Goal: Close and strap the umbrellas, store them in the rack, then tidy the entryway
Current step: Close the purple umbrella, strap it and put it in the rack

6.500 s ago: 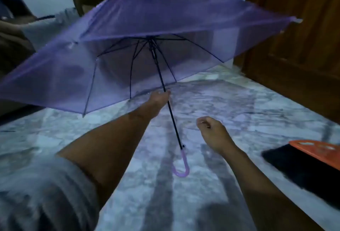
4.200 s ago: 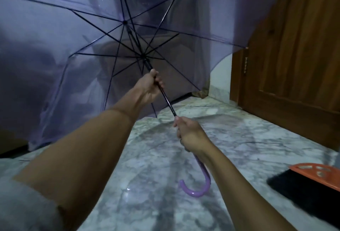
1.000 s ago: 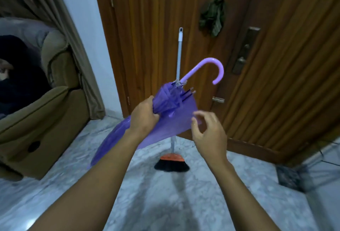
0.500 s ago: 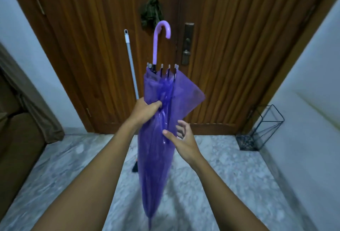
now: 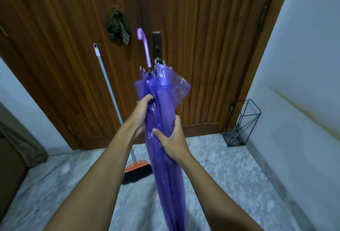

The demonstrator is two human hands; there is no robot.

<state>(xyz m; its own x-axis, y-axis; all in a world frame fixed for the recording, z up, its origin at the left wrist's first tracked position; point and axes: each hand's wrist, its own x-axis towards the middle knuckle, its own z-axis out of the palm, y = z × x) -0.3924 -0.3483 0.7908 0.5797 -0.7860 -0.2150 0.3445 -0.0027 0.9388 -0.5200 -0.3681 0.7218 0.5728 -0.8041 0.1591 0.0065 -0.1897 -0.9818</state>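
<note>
A folded purple translucent umbrella [image 5: 165, 166] stands upright in front of me, its lilac hooked handle [image 5: 145, 48] pointing up and its tip running out of the bottom of the view. My left hand [image 5: 142, 113] grips the gathered canopy on its left side. Lower down, my right hand [image 5: 172, 141] wraps around the canopy from the right. The canopy's upper edge still flares out loosely to the right. A black wire umbrella rack [image 5: 242, 122] stands on the floor in the corner at the right, by the door.
A closed wooden door [image 5: 193, 46] fills the background. A broom [image 5: 108, 91] with an orange head leans against it left of the umbrella. A white wall [image 5: 298, 83] bounds the right side, a brown sofa edge [image 5: 9, 166] the left. The floor is grey marble.
The open umbrella was collapsed and turned handle-up. In the last half second my right hand went from open beside the canopy to gripping it, and my left hand slid slightly lower.
</note>
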